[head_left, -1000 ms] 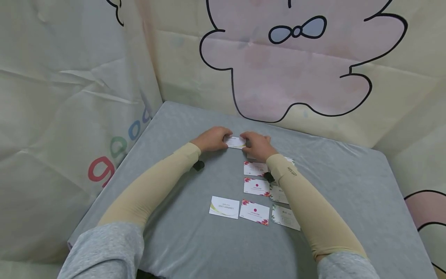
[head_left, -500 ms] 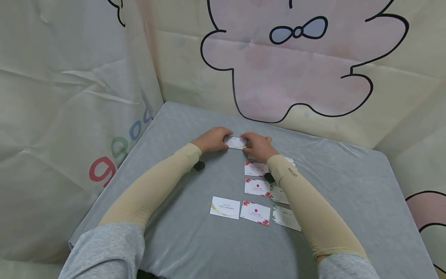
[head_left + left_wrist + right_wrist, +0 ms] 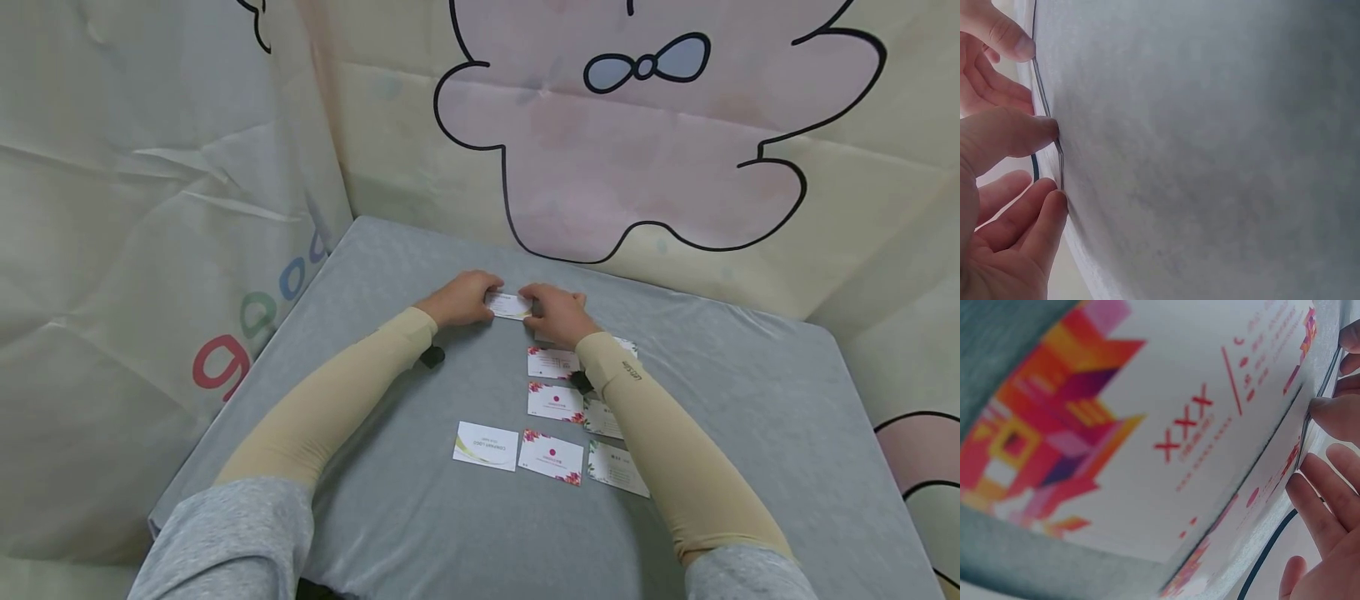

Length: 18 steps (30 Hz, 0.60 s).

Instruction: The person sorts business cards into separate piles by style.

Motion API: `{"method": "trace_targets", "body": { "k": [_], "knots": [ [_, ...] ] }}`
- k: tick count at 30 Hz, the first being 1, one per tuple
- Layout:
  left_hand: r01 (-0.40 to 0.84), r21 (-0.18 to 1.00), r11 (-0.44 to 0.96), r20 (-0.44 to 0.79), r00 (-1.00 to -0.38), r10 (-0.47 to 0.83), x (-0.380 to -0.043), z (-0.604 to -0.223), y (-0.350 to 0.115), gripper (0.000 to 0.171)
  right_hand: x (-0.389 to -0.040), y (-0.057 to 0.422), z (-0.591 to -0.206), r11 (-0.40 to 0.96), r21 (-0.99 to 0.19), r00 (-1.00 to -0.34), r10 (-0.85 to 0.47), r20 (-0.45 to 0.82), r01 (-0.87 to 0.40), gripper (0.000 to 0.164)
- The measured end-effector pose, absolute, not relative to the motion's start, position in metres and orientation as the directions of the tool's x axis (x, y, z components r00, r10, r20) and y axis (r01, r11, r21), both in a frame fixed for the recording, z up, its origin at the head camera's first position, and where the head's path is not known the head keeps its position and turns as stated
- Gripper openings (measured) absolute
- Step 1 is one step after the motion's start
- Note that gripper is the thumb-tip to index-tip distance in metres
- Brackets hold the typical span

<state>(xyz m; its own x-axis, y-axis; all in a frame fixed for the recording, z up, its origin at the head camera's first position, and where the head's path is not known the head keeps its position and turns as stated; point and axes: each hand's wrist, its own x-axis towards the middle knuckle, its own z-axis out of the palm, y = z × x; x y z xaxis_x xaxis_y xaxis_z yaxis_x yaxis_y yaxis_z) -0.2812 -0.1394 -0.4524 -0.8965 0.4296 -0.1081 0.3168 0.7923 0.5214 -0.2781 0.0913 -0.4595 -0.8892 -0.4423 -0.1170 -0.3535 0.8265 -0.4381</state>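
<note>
Near the back of the table, a white business card with a gold curve (image 3: 510,306) is held between both hands. The left hand (image 3: 459,300) pinches its left end, thumb at the near corner and a finger at the far one. At the right end, the right hand (image 3: 558,315) grips it the same way. In the left wrist view, the card shows edge-on by the left thumb (image 3: 1035,132). Whether it touches the cloth, I cannot tell. A red-patterned card (image 3: 1154,444) lies close to the right wrist, and another card is partly hidden under the right hand.
Red-flowered cards (image 3: 553,402) form a column below the right hand. Green-leaf cards (image 3: 618,468) lie beside them, partly covered by the right forearm. A gold-curved white card (image 3: 485,446) starts the front row. Grey cloth (image 3: 390,517) covers the table; printed curtains hang behind.
The hands and the card between them keep their places. Only the head view shifts very slightly.
</note>
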Motion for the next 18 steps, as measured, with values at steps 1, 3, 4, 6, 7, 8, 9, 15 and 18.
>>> {"method": "trace_targets", "body": {
  "k": [1, 3, 4, 6, 7, 8, 9, 15, 18],
  "knots": [
    [0.317, 0.522, 0.792, -0.108, -0.897, 0.43, -0.281, -0.452, -0.139, 0.062, -0.278, 0.091, -0.459, 0.825, -0.441, -0.89, -0.442, -0.116, -0.353, 0.053],
    [0.318, 0.52, 0.793, -0.107, -0.897, 0.43, -0.281, -0.453, -0.14, 0.062, -0.277, 0.092, -0.457, 0.824, -0.443, -0.889, -0.444, -0.115, -0.354, 0.053],
    [0.32, 0.519, 0.793, -0.106, -0.896, 0.431, -0.281, -0.453, -0.14, 0.061, -0.276, 0.092, -0.458, 0.823, -0.443, -0.887, -0.446, -0.116, -0.356, 0.053],
    [0.319, 0.51, 0.799, -0.109, -0.897, 0.428, -0.278, -0.454, -0.14, 0.062, -0.275, 0.093, -0.46, 0.82, -0.449, -0.888, -0.446, -0.115, -0.354, 0.054],
    [0.315, 0.51, 0.801, -0.109, -0.899, 0.424, -0.277, -0.454, -0.141, 0.063, -0.274, 0.094, -0.461, 0.819, -0.45, -0.888, -0.447, -0.112, -0.356, 0.055],
    [0.315, 0.509, 0.801, -0.108, -0.9, 0.422, -0.275, -0.455, -0.142, 0.065, -0.272, 0.095, -0.462, 0.818, -0.453, -0.889, -0.445, -0.107, -0.355, 0.055],
    [0.322, 0.506, 0.8, -0.102, -0.899, 0.426, -0.273, -0.455, -0.144, 0.066, -0.269, 0.096, -0.461, 0.813, -0.461, -0.89, -0.445, -0.098, -0.355, 0.056],
    [0.405, 0.489, 0.773, -0.044, -0.873, 0.485, -0.229, -0.448, -0.159, 0.071, -0.223, 0.107, -0.448, 0.766, -0.498, -0.877, -0.48, -0.023, -0.407, 0.06],
    [0.469, 0.501, 0.727, -0.018, -0.834, 0.551, -0.188, -0.446, -0.168, 0.069, -0.185, 0.111, -0.447, 0.744, -0.453, -0.842, -0.539, 0.028, -0.492, 0.059]
  ]
}}
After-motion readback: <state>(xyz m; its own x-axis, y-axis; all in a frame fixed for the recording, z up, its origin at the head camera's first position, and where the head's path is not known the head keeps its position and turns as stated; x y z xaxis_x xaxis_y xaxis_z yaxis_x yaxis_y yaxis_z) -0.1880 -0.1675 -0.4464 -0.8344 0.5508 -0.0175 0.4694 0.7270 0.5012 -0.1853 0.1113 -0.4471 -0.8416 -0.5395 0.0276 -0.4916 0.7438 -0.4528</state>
